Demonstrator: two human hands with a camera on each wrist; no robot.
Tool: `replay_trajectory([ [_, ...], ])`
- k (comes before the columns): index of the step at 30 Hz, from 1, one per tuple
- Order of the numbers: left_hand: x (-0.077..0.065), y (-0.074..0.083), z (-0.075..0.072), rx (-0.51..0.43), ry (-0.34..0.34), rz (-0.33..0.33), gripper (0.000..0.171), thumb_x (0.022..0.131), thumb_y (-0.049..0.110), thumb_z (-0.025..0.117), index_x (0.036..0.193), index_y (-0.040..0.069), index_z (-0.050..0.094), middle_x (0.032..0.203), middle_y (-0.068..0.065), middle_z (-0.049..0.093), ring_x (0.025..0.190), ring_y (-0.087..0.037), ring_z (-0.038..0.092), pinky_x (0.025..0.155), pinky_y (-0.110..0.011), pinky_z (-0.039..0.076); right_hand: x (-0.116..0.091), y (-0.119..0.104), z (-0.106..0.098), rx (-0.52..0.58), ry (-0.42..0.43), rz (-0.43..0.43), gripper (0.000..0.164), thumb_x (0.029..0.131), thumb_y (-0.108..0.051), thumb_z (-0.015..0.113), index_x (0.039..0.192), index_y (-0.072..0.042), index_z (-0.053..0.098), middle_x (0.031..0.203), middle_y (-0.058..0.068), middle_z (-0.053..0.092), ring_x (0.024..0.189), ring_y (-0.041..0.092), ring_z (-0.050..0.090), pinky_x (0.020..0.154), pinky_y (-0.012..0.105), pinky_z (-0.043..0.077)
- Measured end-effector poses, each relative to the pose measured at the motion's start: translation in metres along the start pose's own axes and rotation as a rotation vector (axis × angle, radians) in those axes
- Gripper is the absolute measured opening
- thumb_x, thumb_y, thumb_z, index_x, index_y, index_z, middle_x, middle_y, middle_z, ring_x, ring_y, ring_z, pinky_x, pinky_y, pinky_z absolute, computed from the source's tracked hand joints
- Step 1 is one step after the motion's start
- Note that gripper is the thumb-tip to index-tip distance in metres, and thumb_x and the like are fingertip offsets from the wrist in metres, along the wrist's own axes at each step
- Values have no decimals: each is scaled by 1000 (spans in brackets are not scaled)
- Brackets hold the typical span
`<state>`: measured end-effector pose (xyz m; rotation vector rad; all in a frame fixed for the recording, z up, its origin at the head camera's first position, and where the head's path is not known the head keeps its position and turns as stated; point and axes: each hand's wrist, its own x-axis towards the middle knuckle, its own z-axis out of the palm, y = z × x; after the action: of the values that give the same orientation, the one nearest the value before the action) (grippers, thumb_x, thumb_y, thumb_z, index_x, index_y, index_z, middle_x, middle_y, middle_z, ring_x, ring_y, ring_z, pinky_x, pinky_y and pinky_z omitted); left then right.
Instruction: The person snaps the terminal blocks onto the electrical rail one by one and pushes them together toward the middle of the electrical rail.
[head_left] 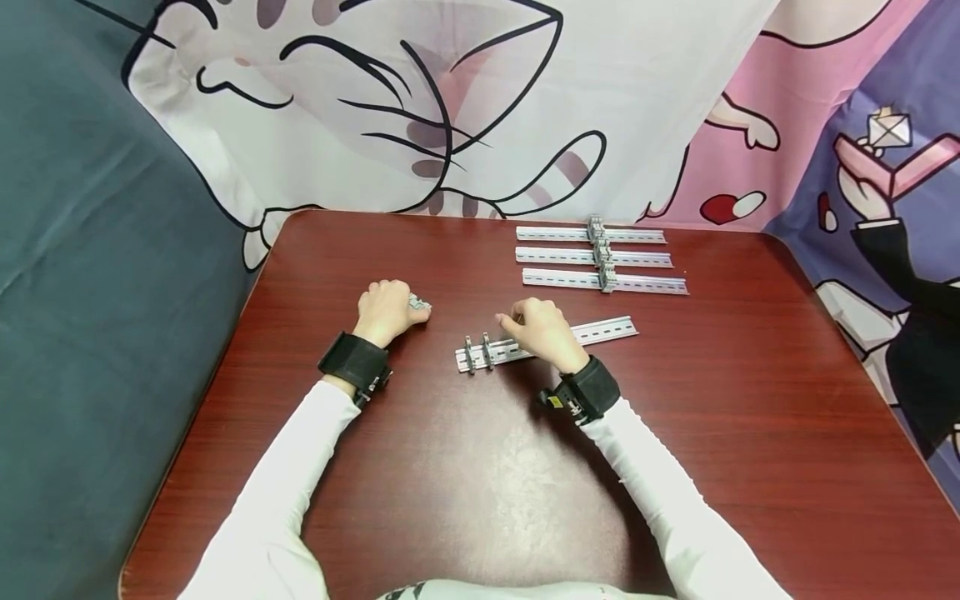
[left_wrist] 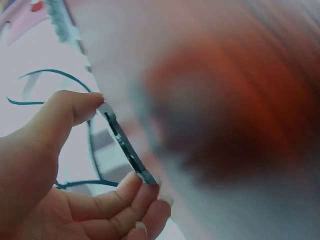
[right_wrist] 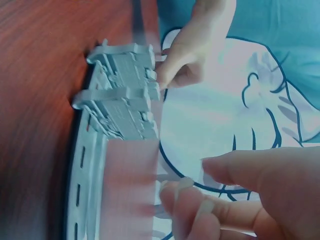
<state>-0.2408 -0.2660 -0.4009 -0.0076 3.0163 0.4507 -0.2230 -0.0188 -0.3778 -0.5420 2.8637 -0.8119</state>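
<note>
My left hand [head_left: 384, 312] pinches a thin grey plastic piece [left_wrist: 125, 142], like a DIN-rail terminal block, between thumb and fingertips, above the table's left part. A slotted metal DIN rail [head_left: 603, 330] lies slantwise on the table before me. Near its left end stand two grey terminal blocks [right_wrist: 122, 117], upright across the rail with a gap between them. Over the rail's middle hovers my right hand [head_left: 547, 333], fingers loosely bent and nothing between them; it hides part of the rail. In the right wrist view its thumb and fingertips are apart.
Three more slotted rails [head_left: 555, 256] lie parallel at the table's back, with a row of grey blocks [head_left: 602, 254] across their middles. A printed cloth [head_left: 645, 100] hangs right behind the brown table [head_left: 480, 483]. Teal fabric [head_left: 112, 333] borders the left side.
</note>
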Motion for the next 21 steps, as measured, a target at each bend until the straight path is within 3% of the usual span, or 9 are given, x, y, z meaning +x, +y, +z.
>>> replay_trajectory([
  [3,-3,15,-6,-25,49,61,37,82,40,67,73,4,59,79,-16,61,77,-35,59,64,-46,50,3,3,-5,49,20,-22,43,96,-31,57,57,-13,50,52,-5,41,50,13,42,52,25,32],
  [6,-7,31,-11,-28,100,154,39,82,41,69,73,4,58,74,-14,60,72,-33,60,59,-43,49,6,4,-7,114,39,-41,45,98,-34,55,58,-13,49,51,-4,41,49,12,41,52,25,31],
  [9,-12,47,-14,-17,134,246,40,83,41,69,80,1,62,76,-13,60,74,-33,59,64,-42,49,10,4,-8,182,49,-46,44,98,-37,53,66,-8,59,55,1,53,51,12,49,54,26,36],
  [14,-20,66,-14,-30,129,352,42,83,40,71,94,1,65,86,-12,64,83,-32,58,72,-43,48,15,3,-10,264,46,-41,41,99,-37,52,84,-3,69,74,15,69,63,21,65,61,28,46],
  [18,-26,78,-11,-22,150,416,43,83,40,73,100,2,65,93,-12,66,90,-31,59,76,-42,48,18,6,-10,307,25,-43,31,95,-31,60,96,-3,73,84,14,72,71,21,65,64,25,47],
  [21,-31,84,-9,-10,177,466,43,83,39,73,103,3,63,95,-11,65,92,-30,58,78,-41,47,17,8,-12,356,-14,-6,24,92,-24,66,96,-2,74,86,11,73,72,18,63,63,22,46],
])
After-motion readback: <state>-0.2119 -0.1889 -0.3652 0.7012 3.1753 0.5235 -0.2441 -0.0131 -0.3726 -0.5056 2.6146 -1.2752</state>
